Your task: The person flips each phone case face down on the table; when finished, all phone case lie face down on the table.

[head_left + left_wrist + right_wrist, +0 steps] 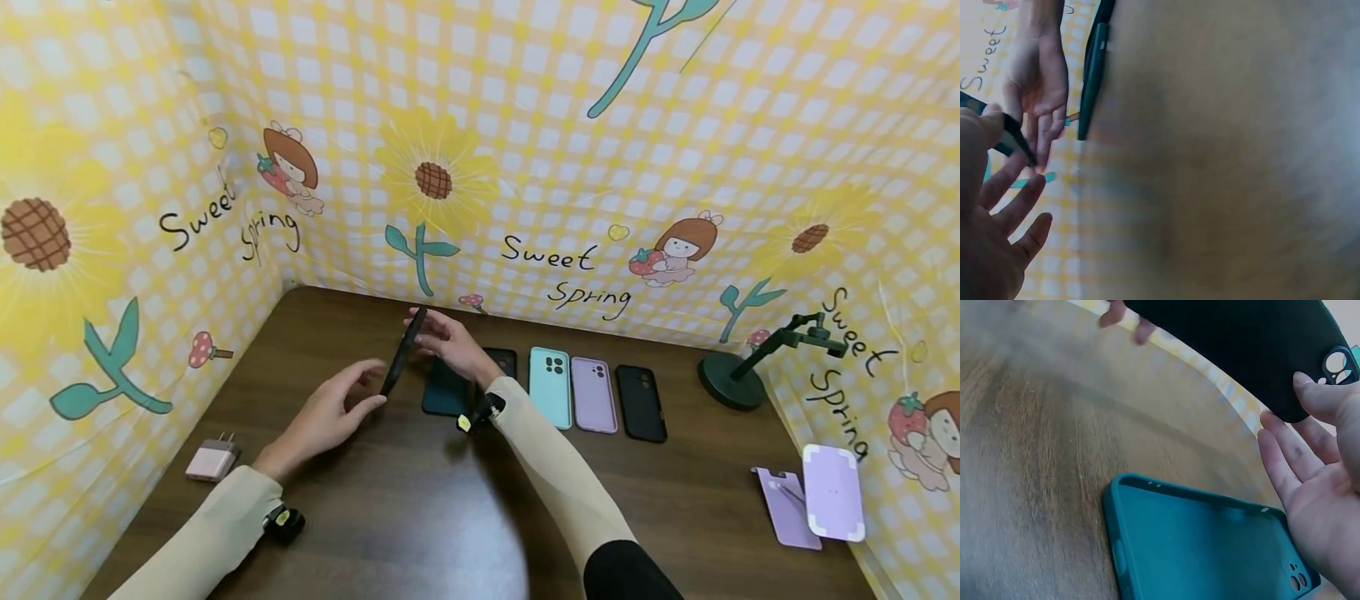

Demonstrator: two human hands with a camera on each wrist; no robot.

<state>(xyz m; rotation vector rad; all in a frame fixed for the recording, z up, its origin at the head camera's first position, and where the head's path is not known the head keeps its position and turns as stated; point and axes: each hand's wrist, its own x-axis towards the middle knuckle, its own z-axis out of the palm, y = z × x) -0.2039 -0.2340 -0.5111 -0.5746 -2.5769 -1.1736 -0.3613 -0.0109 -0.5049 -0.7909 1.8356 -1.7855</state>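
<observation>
A black phone case (402,354) with camera cutouts is held up on edge above the table between both hands. My left hand (330,412) pinches its near end, thumb on one face and the other fingers spread behind. At the far end, by the camera cutouts, my right hand (1325,450) grips the case (1235,344) between thumb and fingers. Beneath the right hand lies a dark teal phone case (1204,544), hollow side up. A second dark case (502,361) shows partly behind the right wrist.
Right of the hands lie a turquoise case (550,387), a lilac case (594,396) and another black case (641,403). Farther right are a green folding stand (738,379) and two overlapping lilac pieces (834,493). A charger plug (212,460) sits at the left edge. Patterned cloth walls surround the table.
</observation>
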